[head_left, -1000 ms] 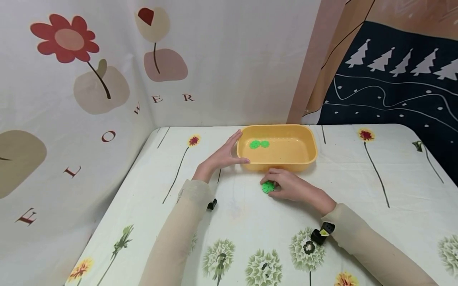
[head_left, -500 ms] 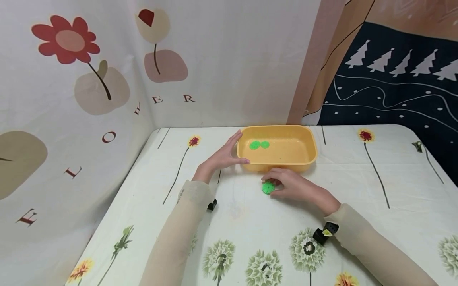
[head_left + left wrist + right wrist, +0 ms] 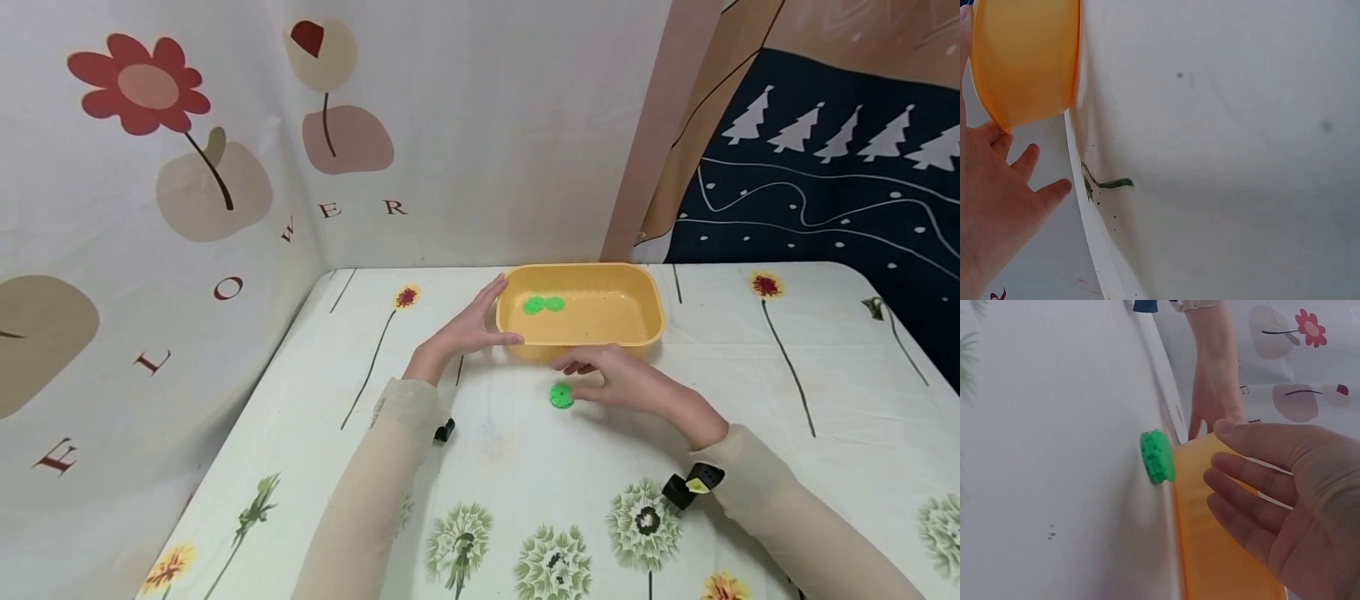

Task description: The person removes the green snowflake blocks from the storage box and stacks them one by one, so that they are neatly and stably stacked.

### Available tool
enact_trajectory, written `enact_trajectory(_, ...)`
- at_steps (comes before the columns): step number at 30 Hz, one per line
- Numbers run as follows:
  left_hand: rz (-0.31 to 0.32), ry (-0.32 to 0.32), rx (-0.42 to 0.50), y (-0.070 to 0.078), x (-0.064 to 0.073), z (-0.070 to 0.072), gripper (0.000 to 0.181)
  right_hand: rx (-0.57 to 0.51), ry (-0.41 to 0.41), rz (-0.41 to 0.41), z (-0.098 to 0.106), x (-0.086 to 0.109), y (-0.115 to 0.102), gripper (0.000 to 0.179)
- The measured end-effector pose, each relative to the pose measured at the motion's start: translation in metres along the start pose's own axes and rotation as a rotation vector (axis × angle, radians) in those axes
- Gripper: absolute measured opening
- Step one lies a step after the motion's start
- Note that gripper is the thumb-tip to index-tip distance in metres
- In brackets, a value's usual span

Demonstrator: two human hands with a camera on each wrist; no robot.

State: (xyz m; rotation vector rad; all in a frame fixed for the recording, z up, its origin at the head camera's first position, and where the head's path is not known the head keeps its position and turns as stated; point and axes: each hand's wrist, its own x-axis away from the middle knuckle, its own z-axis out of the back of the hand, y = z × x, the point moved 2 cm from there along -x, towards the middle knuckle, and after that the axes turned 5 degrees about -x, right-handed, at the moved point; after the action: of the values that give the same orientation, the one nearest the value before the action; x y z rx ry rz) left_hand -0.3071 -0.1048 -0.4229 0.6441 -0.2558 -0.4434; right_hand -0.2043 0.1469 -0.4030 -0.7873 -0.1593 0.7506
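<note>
1 green disc stack [image 3: 561, 396] on table [image 3: 487, 467], just in front of yellow tub [image 3: 615, 321]; more green discs [image 3: 555, 305] inside. R hand [image 3: 633, 383] holds nil, fingers loosely apart, beside stack. L hand [image 3: 468, 327] spread wide agst tub's L end. Risk: R hand brush could scatter stack; excess L push may slide tub.

Head view forward and down, wrist views closer in (tilted sideways), yellow tub [image 3: 600, 321] in all three
</note>
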Motion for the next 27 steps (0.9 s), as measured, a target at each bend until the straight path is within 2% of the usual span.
enact_trajectory(13, -0.006, 0.001, -0.001, 0.000, 0.002, 0.000, 0.112, -0.029, 0.027, 0.044, 0.014, -0.003, -0.008, 0.034)
enact_trajectory(27, 0.027, -0.002, -0.004, 0.000, 0.000, 0.000, 0.111, -0.048, 0.056, 0.061, 0.024, -0.008, -0.007, 0.036)
